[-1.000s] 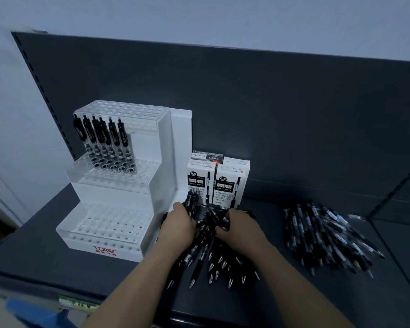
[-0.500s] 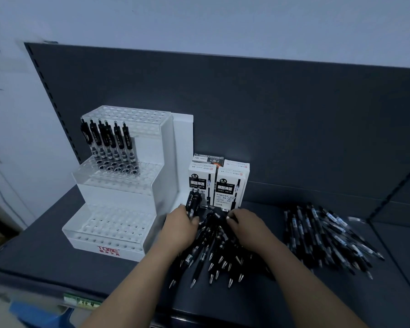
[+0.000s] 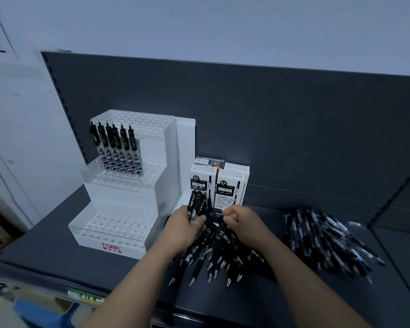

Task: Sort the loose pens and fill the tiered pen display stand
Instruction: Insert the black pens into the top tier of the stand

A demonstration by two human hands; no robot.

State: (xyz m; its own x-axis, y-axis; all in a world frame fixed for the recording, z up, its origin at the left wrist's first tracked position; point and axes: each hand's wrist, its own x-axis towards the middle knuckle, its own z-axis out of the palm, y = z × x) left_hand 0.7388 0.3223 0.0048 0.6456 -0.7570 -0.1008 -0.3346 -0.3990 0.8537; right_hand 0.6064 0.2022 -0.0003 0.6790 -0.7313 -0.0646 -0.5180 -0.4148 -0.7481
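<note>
Hands first: your left hand [image 3: 184, 229] is wrapped round a bunch of pens [image 3: 195, 204], held upright with the clip ends up. I'd guess that's so they drop tip-first into the holes. Your right hand [image 3: 243, 223] is curled tight at the top of the pile of pens [image 3: 213, 259] and seems to pinch a single pen [image 3: 217, 224] out of it, though it's dark down there. That pile lies on the shelf [image 3: 57, 245] with tips fanned toward you, so the clip ends are easy to grab. Off to the right, well apart, sits a second heap [image 3: 329, 240], probably another kind. Further back on the left, the tiered stand [image 3: 121, 192] has only six pens [image 3: 116, 147] in the middle tier, so loads left to fill. Pen boxes [image 3: 231, 188] stand just beside it.
</note>
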